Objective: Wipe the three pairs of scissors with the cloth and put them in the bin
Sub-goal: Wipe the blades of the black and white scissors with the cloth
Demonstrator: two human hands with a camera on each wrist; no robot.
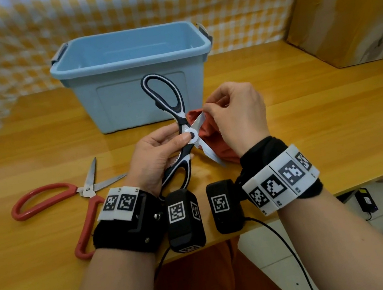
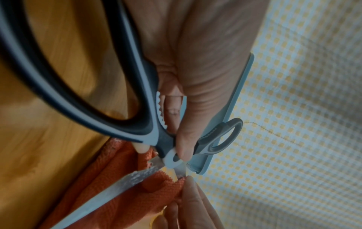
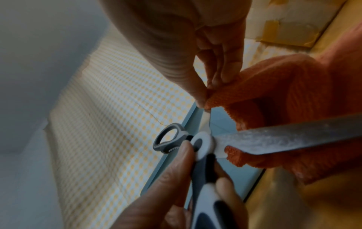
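Left hand (image 1: 159, 155): grips black-and-white scissors (image 1: 174, 112) at the pivot, blades spread.
Right hand (image 1: 236, 114): pinches orange cloth (image 1: 212, 138) onto the upper blade.

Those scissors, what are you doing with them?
A person is cleaning them. The left hand holds the black-and-white scissors wide open, thumb by the pivot. The right hand pinches an orange cloth around one blade. The red-handled scissors lie open on the wooden table, to the left. The blue bin stands behind them; from the head view its inside looks empty. A third pair is not in view.
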